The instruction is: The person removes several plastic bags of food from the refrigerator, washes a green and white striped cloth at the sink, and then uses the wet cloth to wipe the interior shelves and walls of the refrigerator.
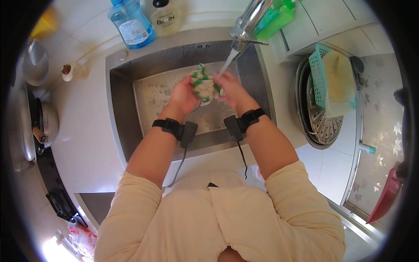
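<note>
A wet, crumpled cloth (204, 86), pale with green patches, is bunched between my hands above the stainless steel sink (147, 119). My left hand (184, 95) grips its left side, fingers curled behind it. On the right side, my right hand (231, 88) holds the cloth with bent fingers. Water runs from the chrome faucet (241, 37) onto the fingers of my right hand, beside the cloth. Drops and wet patches cover the sink floor. Both wrists carry black straps with small grey devices and cables.
Behind the sink stand a blue bottle (132, 28), a clear pump bottle (165, 19) and a green bottle (276, 19). At right, a turquoise basket (318, 78) rests on a metal steamer tray (322, 126). A small white-capped jar (69, 72) and metal pots (49, 124) are at left.
</note>
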Demonstrator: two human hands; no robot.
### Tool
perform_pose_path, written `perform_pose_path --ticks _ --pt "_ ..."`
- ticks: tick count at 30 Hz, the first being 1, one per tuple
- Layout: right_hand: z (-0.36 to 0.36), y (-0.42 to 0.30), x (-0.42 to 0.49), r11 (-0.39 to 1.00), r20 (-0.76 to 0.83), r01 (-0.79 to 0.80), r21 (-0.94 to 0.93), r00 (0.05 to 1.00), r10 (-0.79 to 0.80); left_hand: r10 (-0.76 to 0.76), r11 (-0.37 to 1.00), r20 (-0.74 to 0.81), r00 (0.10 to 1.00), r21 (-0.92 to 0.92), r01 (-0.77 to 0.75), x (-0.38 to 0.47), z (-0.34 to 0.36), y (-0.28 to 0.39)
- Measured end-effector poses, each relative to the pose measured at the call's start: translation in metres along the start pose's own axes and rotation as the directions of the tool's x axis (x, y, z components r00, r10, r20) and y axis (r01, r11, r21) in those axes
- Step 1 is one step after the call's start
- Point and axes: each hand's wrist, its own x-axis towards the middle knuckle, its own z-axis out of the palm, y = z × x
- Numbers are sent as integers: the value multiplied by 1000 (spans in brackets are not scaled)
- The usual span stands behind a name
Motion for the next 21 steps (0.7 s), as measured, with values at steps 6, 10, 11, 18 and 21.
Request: perform_pose_path --ticks 6,10,11,18,21 --pt "21 4 -17 993 177 103 63 978 -113 105 983 145 984 132 -125 10 4 -7" --pt "10 -6 -11 974 173 -33 223 985 -6 83 985 239 968 126 -115 6 9 -9" --pt "6 -6 -10 957 239 -75 279 971 6 72 983 258 963 146 -113 5 11 -11" --pt "9 -2 -10 946 194 -121 302 979 63 76 904 181 981 402 -144 11 9 -8" --pt "15 -4 -6 986 69 -12 168 998 1 107 899 8 994 426 -100 12 -1 -7"
